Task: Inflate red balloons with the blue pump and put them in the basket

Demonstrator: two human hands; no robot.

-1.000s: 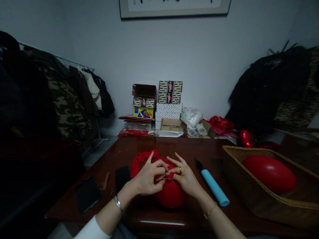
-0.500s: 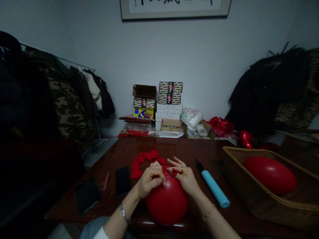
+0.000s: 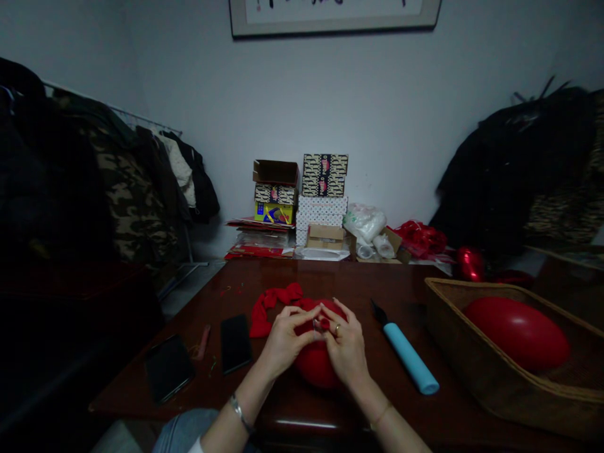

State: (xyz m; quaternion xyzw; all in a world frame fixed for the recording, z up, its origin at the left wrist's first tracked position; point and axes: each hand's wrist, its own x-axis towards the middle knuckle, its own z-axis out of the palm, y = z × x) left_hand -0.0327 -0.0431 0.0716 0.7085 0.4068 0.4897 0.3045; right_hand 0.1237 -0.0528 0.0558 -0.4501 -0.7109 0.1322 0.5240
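Note:
A red inflated balloon (image 3: pixel 315 368) rests on the dark wooden table (image 3: pixel 302 280) in front of me. My left hand (image 3: pixel 283 343) and my right hand (image 3: pixel 346 346) meet on top of it, both with fingers pinched around the balloon's small red neck (image 3: pixel 323 323). A ring shows on my right hand. A heap of flat red balloons (image 3: pixel 271 305) lies just behind my left hand.
A light blue hand pump (image 3: pixel 408 358) lies to the right of my hands. A wicker basket (image 3: pixel 476 371) at the right holds a red balloon (image 3: pixel 516 330). Two dark phones (image 3: pixel 234 343) (image 3: pixel 168 375) lie at the left. Stacked boxes (image 3: pixel 302 201) stand at the table's back.
The balloon dipped toward the table edge, then came back up onto the table. Both hands drew closer together around its neck.

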